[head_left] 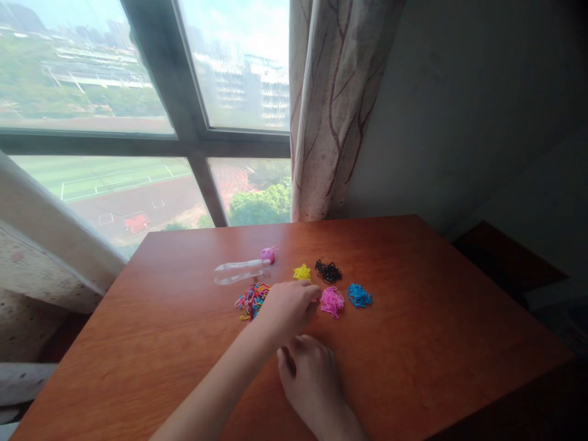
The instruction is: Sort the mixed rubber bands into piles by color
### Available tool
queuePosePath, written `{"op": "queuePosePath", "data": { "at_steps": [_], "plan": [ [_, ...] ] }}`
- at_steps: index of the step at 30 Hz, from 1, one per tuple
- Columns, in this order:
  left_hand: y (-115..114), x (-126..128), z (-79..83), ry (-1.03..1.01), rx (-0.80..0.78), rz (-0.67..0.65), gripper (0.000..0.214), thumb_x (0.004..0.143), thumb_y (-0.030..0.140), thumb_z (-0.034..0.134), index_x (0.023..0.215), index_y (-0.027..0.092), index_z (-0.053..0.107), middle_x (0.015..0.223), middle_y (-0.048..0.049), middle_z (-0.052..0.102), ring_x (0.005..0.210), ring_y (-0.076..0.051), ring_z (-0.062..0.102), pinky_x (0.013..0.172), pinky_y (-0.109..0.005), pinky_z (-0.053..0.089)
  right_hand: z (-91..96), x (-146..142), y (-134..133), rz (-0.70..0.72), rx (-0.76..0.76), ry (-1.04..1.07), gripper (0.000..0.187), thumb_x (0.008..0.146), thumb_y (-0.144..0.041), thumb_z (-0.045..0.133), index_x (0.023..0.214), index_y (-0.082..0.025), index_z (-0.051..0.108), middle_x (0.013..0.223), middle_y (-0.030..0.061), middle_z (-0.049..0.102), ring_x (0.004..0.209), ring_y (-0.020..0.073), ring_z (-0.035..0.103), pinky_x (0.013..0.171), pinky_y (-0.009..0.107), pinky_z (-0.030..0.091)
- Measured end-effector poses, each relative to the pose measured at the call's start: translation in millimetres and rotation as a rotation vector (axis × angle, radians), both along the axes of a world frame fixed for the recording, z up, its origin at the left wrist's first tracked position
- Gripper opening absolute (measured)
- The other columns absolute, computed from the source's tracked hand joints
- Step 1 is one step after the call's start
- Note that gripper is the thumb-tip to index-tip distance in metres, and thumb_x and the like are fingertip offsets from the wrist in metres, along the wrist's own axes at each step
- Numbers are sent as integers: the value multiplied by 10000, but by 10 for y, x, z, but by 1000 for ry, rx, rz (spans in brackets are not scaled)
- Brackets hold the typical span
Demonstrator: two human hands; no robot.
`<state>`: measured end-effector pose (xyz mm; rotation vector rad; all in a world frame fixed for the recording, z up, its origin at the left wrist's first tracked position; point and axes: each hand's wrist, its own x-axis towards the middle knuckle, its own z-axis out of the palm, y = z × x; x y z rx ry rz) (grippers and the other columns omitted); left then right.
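Observation:
My left hand (294,301) reaches across to the right, just above the table, its fingers bent down and closed beside a pink pile of small rubber bands (332,301). Whatever is between those fingertips is hidden. Below it, my right hand (313,372) rests palm down on the tabletop, fingers curled in, and nothing shows in it. A mixed-colour heap of rubber bands (252,300) lies left of my left wrist, partly covered by it. Other small piles are yellow rubber bands (302,272), black rubber bands (328,271) and blue rubber bands (359,295).
A clear plastic bottle (241,272) lies on its side behind the mixed heap, with a pink cap (268,255) at its right end. The brown wooden table (413,343) reaches back to a window and a patterned curtain (326,110).

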<state>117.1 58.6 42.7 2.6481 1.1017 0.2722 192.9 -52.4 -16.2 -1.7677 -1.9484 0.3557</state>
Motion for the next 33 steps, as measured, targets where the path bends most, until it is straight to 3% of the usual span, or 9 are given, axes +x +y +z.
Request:
{"op": "queuePosePath", "data": {
  "at_steps": [4, 8, 13, 17, 22, 33],
  "plan": [
    [-112, -454, -15, -21, -21, 91, 189, 892, 191, 489, 824, 219, 663, 792, -7, 701, 676, -143, 637, 576, -219, 391, -11, 1, -7, 20, 10, 43, 155, 837, -87, 558, 773, -228, 563, 731, -35, 637, 689, 134, 573, 614, 266, 249],
    [-280, -938, -125, -174, -81, 279, 163, 904, 259, 506, 909, 224, 665, 735, 10, 672, 627, -124, 590, 583, -207, 396, -1, -4, 0, 29, 11, 64, 155, 850, -90, 550, 778, -227, 555, 732, -33, 633, 697, 135, 566, 618, 271, 241],
    [-473, -1273, -316, -155, -125, 361, 197, 915, 302, 478, 932, 238, 664, 758, 22, 684, 627, -126, 608, 604, -215, 419, 5, -18, 32, -3, -3, 40, 151, 864, -102, 561, 790, -233, 556, 712, -41, 633, 658, 132, 576, 603, 285, 230],
    [-531, -1320, -408, -126, -139, 436, 223, 901, 317, 481, 1016, 250, 660, 796, 21, 714, 676, -148, 658, 628, -228, 443, 0, -36, 75, -57, -29, 2, 102, 882, -146, 587, 860, -245, 596, 691, -43, 645, 618, 140, 600, 580, 287, 229],
    [-531, -1271, -382, -78, -156, 489, 232, 914, 340, 457, 1021, 256, 644, 837, 14, 727, 745, -175, 686, 647, -248, 445, 25, -74, 154, -83, -40, -31, 85, 877, -182, 627, 917, -256, 620, 734, -38, 690, 636, 157, 638, 568, 275, 241],
    [-612, -1130, -407, -90, -238, 333, 210, 921, 236, 433, 978, 266, 633, 900, 1, 718, 822, -173, 677, 706, -240, 447, -54, -89, 201, -72, 34, 29, 99, 880, -164, 577, 821, -229, 621, 675, -28, 658, 610, 131, 599, 575, 249, 261]
  ]
}}
